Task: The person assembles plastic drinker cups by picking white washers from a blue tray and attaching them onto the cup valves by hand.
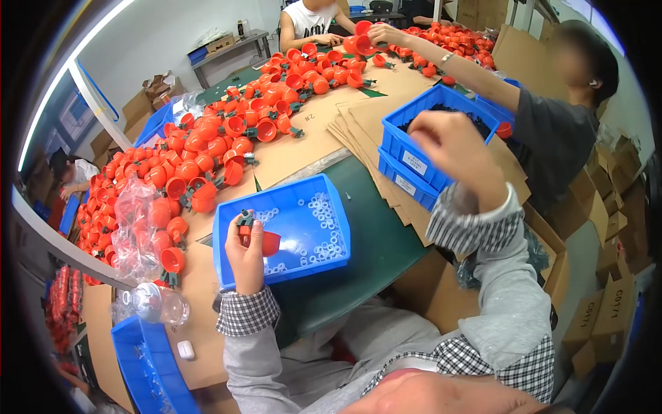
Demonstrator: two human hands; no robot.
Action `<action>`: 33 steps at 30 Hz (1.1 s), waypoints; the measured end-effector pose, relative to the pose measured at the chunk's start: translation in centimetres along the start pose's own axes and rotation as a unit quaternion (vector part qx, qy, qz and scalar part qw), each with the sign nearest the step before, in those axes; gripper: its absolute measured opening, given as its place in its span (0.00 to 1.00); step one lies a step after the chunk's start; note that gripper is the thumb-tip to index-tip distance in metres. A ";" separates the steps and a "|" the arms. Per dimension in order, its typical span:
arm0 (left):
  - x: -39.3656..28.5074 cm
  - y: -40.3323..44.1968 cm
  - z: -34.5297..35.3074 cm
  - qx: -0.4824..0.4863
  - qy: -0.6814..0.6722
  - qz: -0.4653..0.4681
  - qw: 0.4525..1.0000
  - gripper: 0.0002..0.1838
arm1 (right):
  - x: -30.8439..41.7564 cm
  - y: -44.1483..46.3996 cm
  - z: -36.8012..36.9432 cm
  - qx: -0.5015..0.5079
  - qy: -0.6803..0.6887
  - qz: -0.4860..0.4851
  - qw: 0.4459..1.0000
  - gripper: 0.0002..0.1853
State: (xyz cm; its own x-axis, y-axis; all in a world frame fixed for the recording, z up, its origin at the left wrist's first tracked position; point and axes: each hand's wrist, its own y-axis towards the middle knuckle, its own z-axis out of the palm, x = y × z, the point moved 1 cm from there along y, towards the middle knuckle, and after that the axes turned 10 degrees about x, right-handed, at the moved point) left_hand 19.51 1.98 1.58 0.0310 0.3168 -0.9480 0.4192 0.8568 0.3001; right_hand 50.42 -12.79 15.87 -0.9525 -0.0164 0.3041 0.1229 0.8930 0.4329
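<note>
My left hand (246, 261) is closed around a red drinker cup (272, 244) with a dark green fitting (245, 219) at its top. It holds the cup over a shallow blue tray (293, 224), in which small white rings (324, 231) lie scattered. My right hand (460, 148) is raised in front of the upper blue bin (394, 136), which contains small black parts (476, 123). Its fingers curl downward and together; whatever they may hold does not show.
A long heap of red drinker cups (207, 148) covers the table's left and back. Cardboard sheets (355, 155) lie beside the bins. A clear bottle (155, 303), white earphone case (185, 350) and another blue bin (148, 369) are at left. A co-worker's arm (469, 72) reaches across at right.
</note>
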 end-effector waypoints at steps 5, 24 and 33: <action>0.2 0.1 -0.2 -0.010 -0.002 0.022 1.000 0.21 | -11.6 2.5 0.3 0.135 -0.087 0.096 0.982 0.10; -0.9 0.0 0.1 0.016 -0.149 0.014 0.989 0.19 | -11.9 5.0 0.5 0.060 -0.078 0.051 0.994 0.14; -0.4 0.2 -0.4 -0.006 -0.177 -0.021 0.984 0.16 | 2.6 2.6 3.4 0.025 -0.095 -0.109 0.989 0.06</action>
State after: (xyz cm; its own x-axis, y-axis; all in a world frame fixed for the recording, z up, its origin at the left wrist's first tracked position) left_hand 19.23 2.24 2.04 0.3293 0.1206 -0.9365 0.4168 0.8714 0.2588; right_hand 47.29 -8.95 14.86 -0.9906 -0.1299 0.0417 -0.1000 0.8992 0.4260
